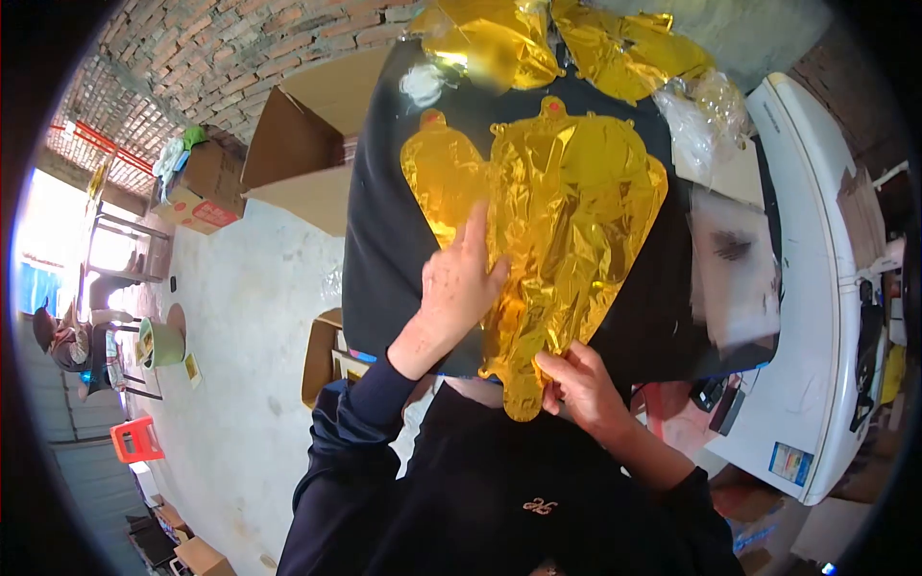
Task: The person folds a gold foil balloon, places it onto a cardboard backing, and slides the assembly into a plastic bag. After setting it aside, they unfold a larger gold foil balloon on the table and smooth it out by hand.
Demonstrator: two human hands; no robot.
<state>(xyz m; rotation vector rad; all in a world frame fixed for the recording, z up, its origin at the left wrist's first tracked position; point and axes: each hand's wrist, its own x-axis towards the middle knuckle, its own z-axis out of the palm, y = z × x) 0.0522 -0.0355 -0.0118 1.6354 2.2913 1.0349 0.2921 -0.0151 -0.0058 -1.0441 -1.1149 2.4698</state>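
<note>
Several flat gold foil balloons (576, 202) lie overlapping on a black-covered table (384, 269). My left hand (459, 288) rests over the left side of the foil, index finger extended and the fingers apart, holding nothing. At the near end, my right hand (579, 384) pinches the edge of the gold foil between thumb and fingers, beside a rounded tab that hangs over the table's front edge. Small red marks show on the tabs at the far end of the foil.
More gold foil (499, 43) lies at the table's far end, with clear plastic bags (691, 125) at the right. Open cardboard boxes (298, 134) stand left of the table. A white appliance (797, 288) borders the right. Another person (67, 336) sits far left, near a green bin (161, 343).
</note>
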